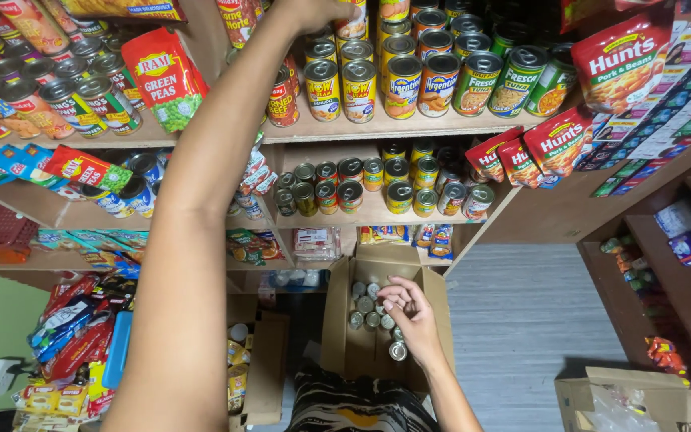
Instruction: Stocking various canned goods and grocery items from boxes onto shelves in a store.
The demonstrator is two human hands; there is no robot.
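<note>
Here your left hand (321,10) grips a can (352,24) on the top-centre shelf while your right hand (409,308), fingers curled, touches small rigid, smooth cans (365,304) in the cardboard box (337,336) at lower centre; grasp their sides.

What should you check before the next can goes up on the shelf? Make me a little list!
1. Left hand reaches the top shelf: ok, it is up among the cans there.
2. Left hand holds a can firmly: cannot tell, its fingers are cut off by the picture's edge.
3. Right hand is in the cardboard box: ok, it is over the small cans.
4. Cans remain in the box: ok.
5. Right hand has a can gripped: cannot tell.
</note>
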